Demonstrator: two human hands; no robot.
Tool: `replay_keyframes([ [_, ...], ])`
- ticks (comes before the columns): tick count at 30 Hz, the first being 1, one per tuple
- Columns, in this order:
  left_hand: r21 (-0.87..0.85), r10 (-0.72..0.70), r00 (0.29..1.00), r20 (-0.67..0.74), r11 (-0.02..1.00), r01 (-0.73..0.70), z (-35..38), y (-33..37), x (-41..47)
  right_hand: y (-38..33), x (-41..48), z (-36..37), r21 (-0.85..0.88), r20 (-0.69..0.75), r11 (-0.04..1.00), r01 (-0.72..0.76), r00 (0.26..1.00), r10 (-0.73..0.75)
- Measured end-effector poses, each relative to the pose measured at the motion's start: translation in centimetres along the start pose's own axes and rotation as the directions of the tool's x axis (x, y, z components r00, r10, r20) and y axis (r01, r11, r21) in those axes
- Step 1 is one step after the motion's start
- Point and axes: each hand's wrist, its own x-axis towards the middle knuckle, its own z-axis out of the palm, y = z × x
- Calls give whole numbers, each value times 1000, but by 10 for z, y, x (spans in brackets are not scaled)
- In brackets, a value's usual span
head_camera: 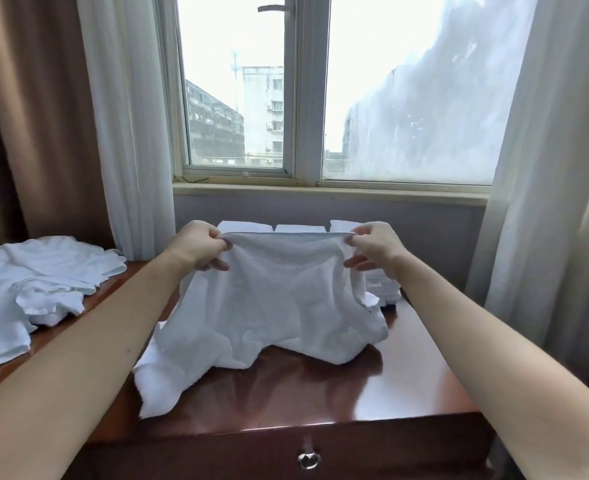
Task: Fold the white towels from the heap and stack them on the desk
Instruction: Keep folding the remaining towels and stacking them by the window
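Note:
A white towel (272, 306) hangs stretched between both hands above the dark wooden desk (320, 393), its lower part crumpled on the desktop. My left hand (199, 247) pinches the towel's top left corner. My right hand (372, 247) pinches the top right corner at the same height. Behind the raised towel, folded white towels (298, 228) sit in stacks at the back of the desk, mostly hidden. The heap of unfolded white towels (33, 285) lies to the left.
A window with a sill runs behind the desk, with white sheer curtains (130, 133) on both sides and a brown drape at far left. A drawer with a metal pull (308, 460) is in the desk's front.

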Motion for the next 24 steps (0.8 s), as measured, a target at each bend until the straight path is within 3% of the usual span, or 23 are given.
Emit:
replay_keyframes([
  [2, -386, -59, 998, 3, 921, 56, 5, 3, -3, -5, -4, 4, 169, -28, 985, 23, 999, -18],
  [4, -466, -42, 983, -180, 883, -48, 10, 7, -2, -10, -6, 7, 108, -163, 978, 176, 974, -158],
  [7, -254, 83, 872, -483, 940, -229, 11, 14, -9, -22, -17, 7, -31, -246, 929, 368, 898, -364],
  [12, -35, 244, 692, -679, 932, -362, 1, 34, -27, -42, -35, 7, -208, -324, 821, 531, 755, -570],
  [14, 54, 319, 607, -728, 909, -413, -4, 41, -34, -47, -40, 9, -269, -362, 756, 597, 664, -654],
  [18, 229, 437, 421, -795, 859, -459, -15, 50, -40, -59, -48, 15, -396, -418, 575, 716, 417, -807],
  [20, 284, 472, 382, -795, 846, -452, -19, 51, -36, -64, -48, 18, -456, -404, 513, 727, 344, -847],
  [22, 340, 505, 371, -780, 838, -426, -21, 47, -27, -65, -47, 22, -515, -408, 510, 689, 327, -853],
  [24, 381, 527, 435, -730, 843, -381, -19, 36, -17, -60, -43, 26, -563, -403, 529, 635, 348, -847],
])
